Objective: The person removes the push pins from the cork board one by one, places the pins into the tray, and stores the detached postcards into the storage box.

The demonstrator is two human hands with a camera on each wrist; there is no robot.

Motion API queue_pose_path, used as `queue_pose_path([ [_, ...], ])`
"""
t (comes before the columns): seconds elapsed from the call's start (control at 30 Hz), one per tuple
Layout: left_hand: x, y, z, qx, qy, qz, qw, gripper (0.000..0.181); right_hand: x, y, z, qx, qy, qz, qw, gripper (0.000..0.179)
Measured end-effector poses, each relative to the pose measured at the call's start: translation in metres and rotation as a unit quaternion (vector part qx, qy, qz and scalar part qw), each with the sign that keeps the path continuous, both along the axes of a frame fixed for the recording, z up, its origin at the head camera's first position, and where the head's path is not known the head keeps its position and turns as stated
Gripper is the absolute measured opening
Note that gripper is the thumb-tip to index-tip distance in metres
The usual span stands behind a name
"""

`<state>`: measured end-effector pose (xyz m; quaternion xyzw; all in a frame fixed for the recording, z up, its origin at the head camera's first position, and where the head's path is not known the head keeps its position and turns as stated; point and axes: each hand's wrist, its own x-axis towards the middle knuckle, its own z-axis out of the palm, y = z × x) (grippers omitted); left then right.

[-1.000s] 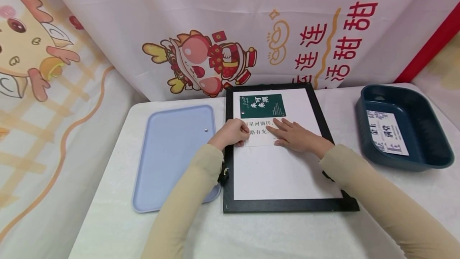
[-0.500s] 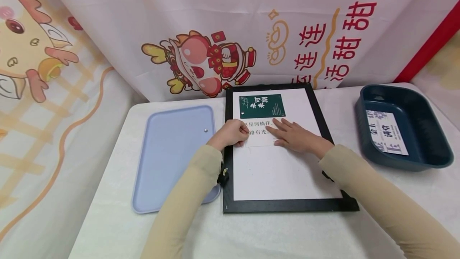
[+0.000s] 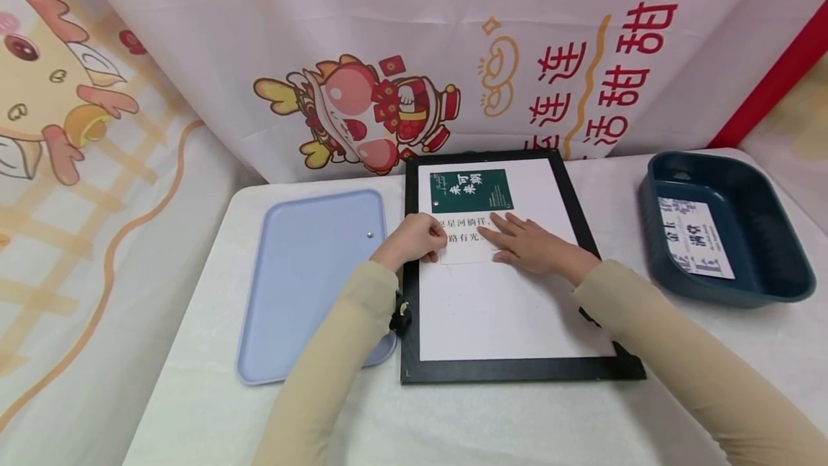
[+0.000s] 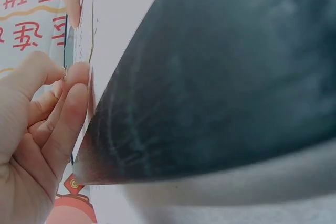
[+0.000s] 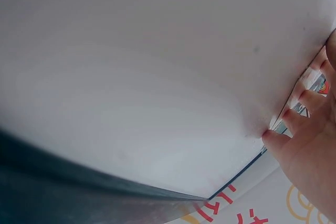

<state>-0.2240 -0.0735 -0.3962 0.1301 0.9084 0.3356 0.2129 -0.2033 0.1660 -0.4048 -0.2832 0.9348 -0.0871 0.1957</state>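
Observation:
On the white board [image 3: 511, 315] inside a black frame [image 3: 517, 371], a white card with printed characters [image 3: 461, 254] lies just below a green card [image 3: 472, 190]. My left hand [image 3: 419, 237] is at the white card's left edge. In the left wrist view, its thumb and fingertips pinch a small metal thumbtack [image 4: 65, 73] close against the card. My right hand [image 3: 533, 244] rests with spread fingers on the white card's right part, pressing it to the board. A silver tack [image 3: 435, 203] sits at the green card's lower left corner.
Left of the frame lies a light blue tray [image 3: 310, 286] with one silver tack [image 3: 370, 235] on it. A dark blue basin [image 3: 770, 236] stands at the right, holding a printed white card [image 3: 714, 254]. A patterned cloth [image 3: 414, 34] hangs behind the table.

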Motion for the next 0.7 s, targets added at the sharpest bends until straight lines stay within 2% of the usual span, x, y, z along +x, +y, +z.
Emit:
queue_pose_path([
  [0.33,0.0005,-0.0008,-0.0008,0.019,-0.009,0.009,0.9997,0.015,0.0018,-0.0002,0.0026,-0.001,0.001,-0.003,1.0,0.06],
  [0.7,0.0034,0.0036,0.0022,0.007,-0.012,0.019,0.9997,0.016,0.0014,0.0004,0.0016,-0.005,-0.002,-0.001,1.0,0.06],
])
